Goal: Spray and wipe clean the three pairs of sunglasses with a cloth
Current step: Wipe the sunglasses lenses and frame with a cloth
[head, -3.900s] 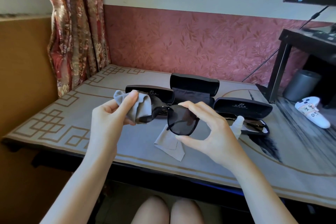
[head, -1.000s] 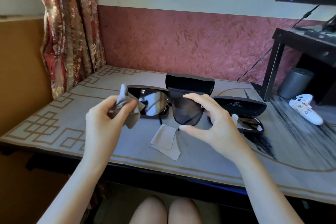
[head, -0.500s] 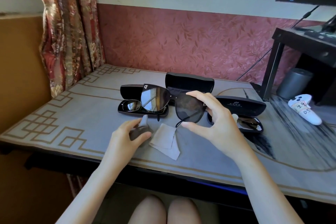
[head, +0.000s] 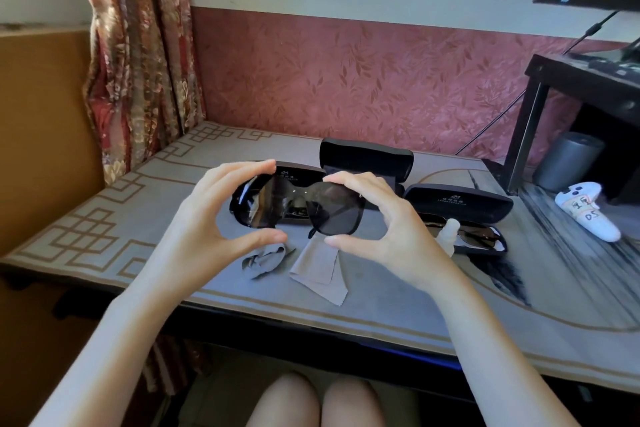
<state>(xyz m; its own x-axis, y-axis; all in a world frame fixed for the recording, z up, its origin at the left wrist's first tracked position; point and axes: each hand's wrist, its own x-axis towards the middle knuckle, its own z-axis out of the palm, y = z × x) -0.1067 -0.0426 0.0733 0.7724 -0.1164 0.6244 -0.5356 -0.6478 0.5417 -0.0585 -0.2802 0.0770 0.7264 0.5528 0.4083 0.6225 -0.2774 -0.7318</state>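
Note:
Black sunglasses hang in the air above the table, lenses facing me. My left hand pinches the left lens rim between thumb and fingers; my right hand pinches the right one. Below them on the table lie a crumpled grey cloth and a flat grey cloth. A small white spray bottle lies by the right open case, which holds a second pair of sunglasses. The left case is mostly hidden behind the held pair.
An open empty black case stands at the back centre. A white game controller lies at the right, near a black stand and a grey cylinder. A curtain hangs at the left. The table's front edge is near my knees.
My left hand has put the crumpled cloth down on the table and come up to take the left lens rim. The sunglasses are now held by both hands.

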